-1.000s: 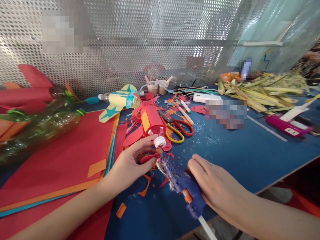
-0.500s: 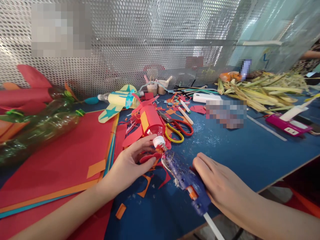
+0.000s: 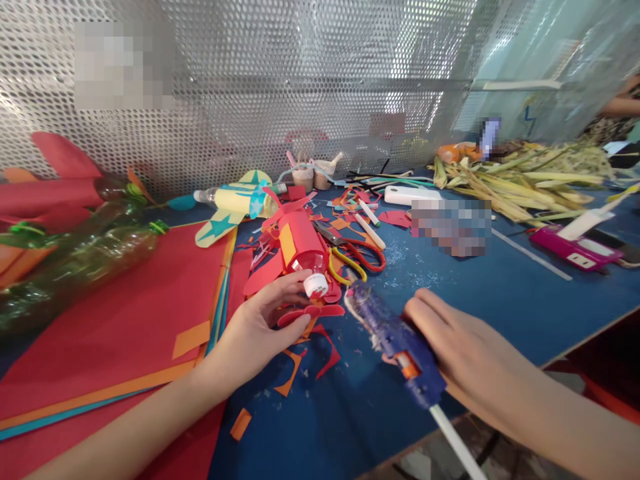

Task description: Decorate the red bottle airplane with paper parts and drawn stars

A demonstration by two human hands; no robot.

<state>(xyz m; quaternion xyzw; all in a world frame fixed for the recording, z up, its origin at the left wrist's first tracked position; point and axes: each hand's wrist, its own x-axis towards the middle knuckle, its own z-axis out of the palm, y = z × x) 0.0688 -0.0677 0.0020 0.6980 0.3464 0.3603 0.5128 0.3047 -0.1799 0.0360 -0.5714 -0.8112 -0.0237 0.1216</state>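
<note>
My left hand pinches a red paper propeller between thumb and fingers, its fingertips by the bottle's neck. Behind it lies a bottle wrapped in red paper, with a yellow strip along its side and a white cap facing me. Red smears or marks show on the cap. In my right hand is a blue glue gun, a white glue stick coming out of its back. The gun's nozzle points at the bottle but stands apart from the cap. My right fingertips are partly hidden behind the gun.
Scissors with red and yellow handles lie right of the bottle among paper scraps. At left are a stack of coloured paper and green plastic bottles. Further off lie a yellow paper-wrapped bottle, dry husks and a magenta device.
The glue gun has moved right and back from the cap, its nozzle no longer at the cap. My left hand stays nearly in place, and more of the propeller shows.
</note>
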